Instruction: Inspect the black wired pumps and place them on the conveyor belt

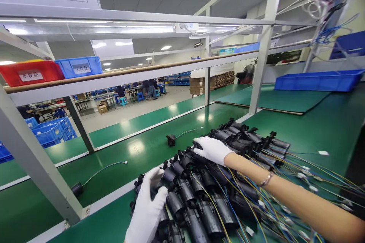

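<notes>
A long pile of black cylindrical parts (216, 182) with yellow and blue wires lies on the green bench (313, 129). My left hand (148, 209), in a white glove, rests on the near left end of the pile with its fingers curled over one black part. My right hand (212, 149), also gloved, reaches across the pile and its fingers close round a black part at the pile's far edge. A bracelet (267, 179) sits on my right wrist.
Two loose black parts with wires lie on the green conveyor belt (119, 152), one (171, 140) just beyond my right hand, one (77, 188) at the left. A grey frame post (37, 163) stands at the left. Red (30, 72) and blue (80, 66) bins sit on the shelf above; a blue tray (316, 81) is at the right.
</notes>
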`<state>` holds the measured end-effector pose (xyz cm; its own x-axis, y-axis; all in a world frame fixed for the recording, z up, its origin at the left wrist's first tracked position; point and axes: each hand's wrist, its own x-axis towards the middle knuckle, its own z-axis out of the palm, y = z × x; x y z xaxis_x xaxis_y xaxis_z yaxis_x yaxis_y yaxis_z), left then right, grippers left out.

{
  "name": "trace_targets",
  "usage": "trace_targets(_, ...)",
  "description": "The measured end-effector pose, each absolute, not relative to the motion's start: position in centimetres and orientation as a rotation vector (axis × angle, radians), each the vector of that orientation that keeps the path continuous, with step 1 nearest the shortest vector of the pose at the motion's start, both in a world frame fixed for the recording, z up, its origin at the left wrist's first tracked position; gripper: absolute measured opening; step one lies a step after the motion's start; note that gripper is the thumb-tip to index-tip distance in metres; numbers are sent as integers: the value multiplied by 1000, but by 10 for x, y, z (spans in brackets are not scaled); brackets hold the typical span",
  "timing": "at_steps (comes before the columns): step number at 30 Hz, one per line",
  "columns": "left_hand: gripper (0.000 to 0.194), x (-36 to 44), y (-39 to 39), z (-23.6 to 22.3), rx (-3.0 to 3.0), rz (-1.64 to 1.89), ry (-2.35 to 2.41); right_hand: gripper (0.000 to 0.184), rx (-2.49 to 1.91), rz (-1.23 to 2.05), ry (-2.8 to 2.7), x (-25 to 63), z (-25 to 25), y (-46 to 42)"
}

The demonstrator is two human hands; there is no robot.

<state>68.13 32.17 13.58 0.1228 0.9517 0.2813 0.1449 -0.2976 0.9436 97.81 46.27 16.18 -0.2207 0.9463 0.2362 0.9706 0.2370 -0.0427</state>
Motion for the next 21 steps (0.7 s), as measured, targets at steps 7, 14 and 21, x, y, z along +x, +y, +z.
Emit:
trace_targets(7,50,662,311,148,1576,1475,978,37,-1563,106,-2254,956,178,390)
trace_targets(14,46,663,298,161,1529,1664,955,48,-1818,93,-2021,1011,145,354)
trace_targets(21,45,700,295,137,1608,1340,924,44,-1968,138,-1847,1041,67,332)
